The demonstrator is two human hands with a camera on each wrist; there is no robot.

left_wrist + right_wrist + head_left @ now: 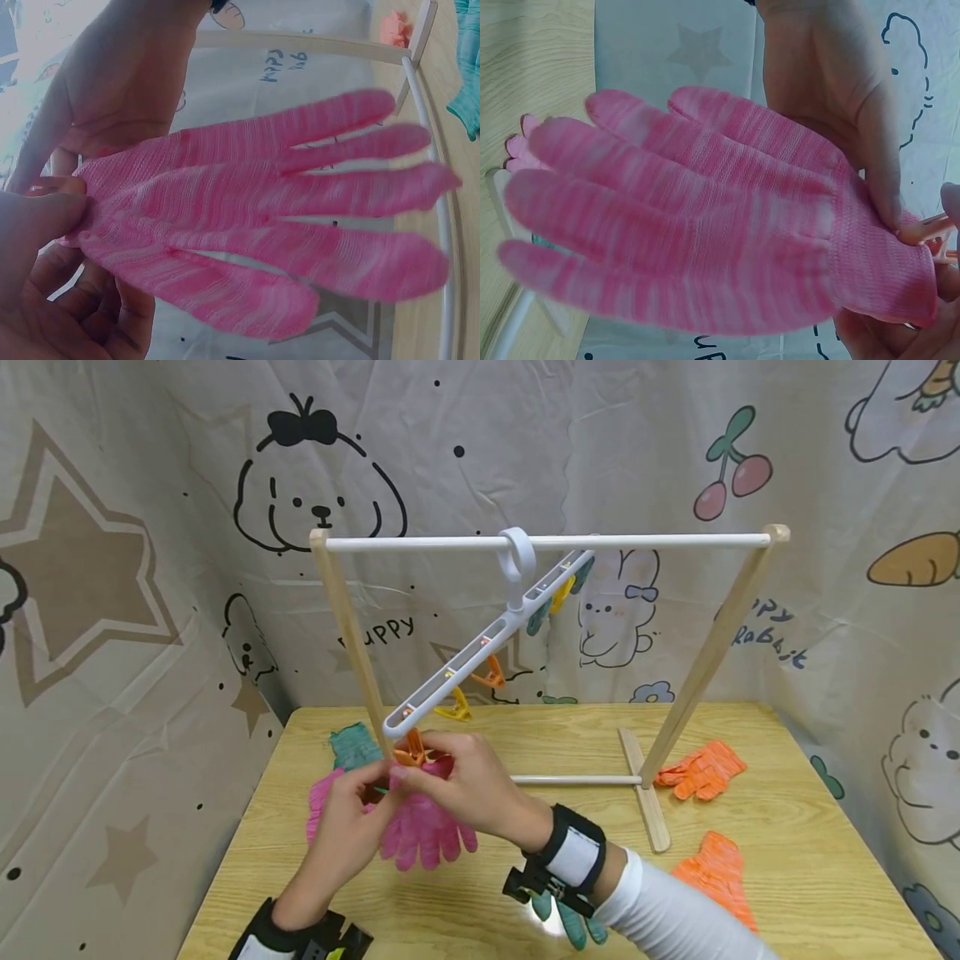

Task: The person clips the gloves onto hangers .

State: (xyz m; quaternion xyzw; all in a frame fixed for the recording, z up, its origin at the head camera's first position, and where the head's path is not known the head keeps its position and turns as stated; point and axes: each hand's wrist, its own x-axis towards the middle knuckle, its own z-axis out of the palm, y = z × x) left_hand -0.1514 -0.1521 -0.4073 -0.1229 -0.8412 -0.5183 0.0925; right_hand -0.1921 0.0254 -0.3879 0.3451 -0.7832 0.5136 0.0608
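A pink striped knit glove (426, 831) hangs fingers-down below the near left end of a white clip hanger (457, 667). My left hand (351, 814) pinches the glove's cuff between thumb and fingers; the cuff shows closely in the right wrist view (881, 274). With thumb and fingers my right hand (480, 789) grips the orange clip (410, 748) at that end of the hanger, right by the cuff. Whether the clip's jaws bite the cuff is hidden by the fingers. Farther along the bar hang another orange clip (491, 672), yellow clips (454, 705) and teal clips (538, 617).
The hanger's ring hook (517, 556) hangs over the white rod (645, 541) of a wooden-legged stand. On the table (570, 739) lie another pink glove (321, 802), a green glove (354, 745), two orange gloves (705, 770) and a teal glove (573, 928) under the right forearm.
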